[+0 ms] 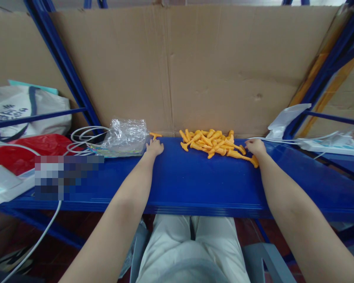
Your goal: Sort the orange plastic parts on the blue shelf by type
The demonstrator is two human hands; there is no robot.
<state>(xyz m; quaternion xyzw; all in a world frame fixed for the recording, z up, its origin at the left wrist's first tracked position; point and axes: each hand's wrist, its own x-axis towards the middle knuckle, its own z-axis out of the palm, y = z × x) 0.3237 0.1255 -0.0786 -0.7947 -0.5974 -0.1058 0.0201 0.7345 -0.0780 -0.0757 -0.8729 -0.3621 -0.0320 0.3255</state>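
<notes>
On the blue shelf, my left hand point(155, 147) rests palm down with its fingers apart. Just beyond its fingertips, against the cardboard, lies one small orange plastic piece point(155, 135). A heap of orange T-ended plastic pieces point(214, 143) with handle-like shafts is spread between my two hands, nearer the right one. My right hand point(256, 146) is at the heap's right end with its fingers curled together; whatever is in them is hidden. One orange piece with a wide end point(254, 161) lies right beside that hand. A white cable passes behind its fingers.
A clear plastic bag point(126, 135) and coiled white cable point(87, 137) lie left of my left hand. Further left are a red bag point(44, 147) and a cloth bag point(44, 114). Cardboard point(212, 70) closes the back. A white power strip point(336, 145) sits at right.
</notes>
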